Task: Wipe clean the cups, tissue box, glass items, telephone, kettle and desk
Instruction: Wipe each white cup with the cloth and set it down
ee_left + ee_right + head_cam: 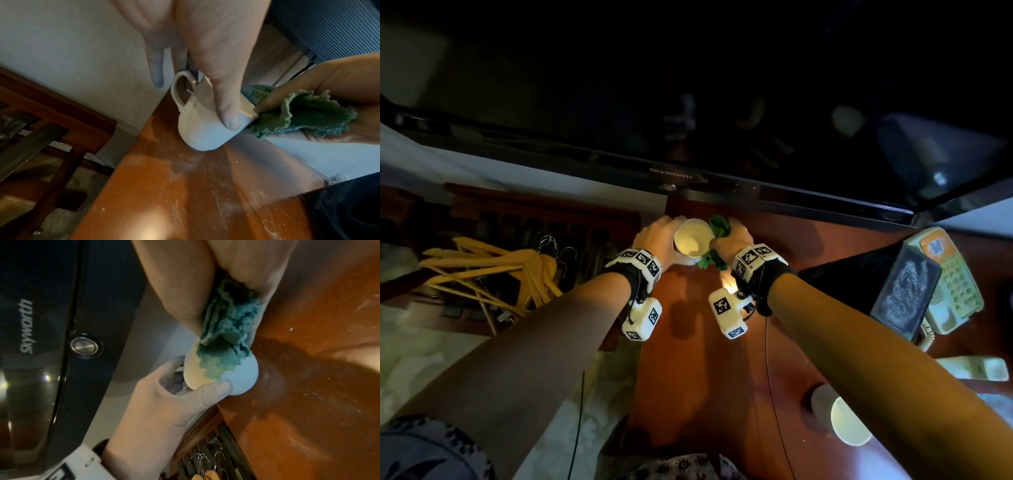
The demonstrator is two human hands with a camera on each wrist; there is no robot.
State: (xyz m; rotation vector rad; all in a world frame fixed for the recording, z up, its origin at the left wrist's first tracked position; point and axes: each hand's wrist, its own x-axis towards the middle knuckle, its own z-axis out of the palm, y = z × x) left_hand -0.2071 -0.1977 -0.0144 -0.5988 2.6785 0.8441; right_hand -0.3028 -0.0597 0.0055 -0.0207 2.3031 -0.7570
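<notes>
Left hand gripping cup near desk edge; right hand, seemingly, clutching cloth

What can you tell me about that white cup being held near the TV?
The white ceramic cup with a loop handle looks smooth and glossy, cream inside. It is tilted, its base near or on the dusty reddish wooden desk. The left hand grips its side, thumb on the wall. The right hand presses a crumpled green cloth over its rim.
</notes>
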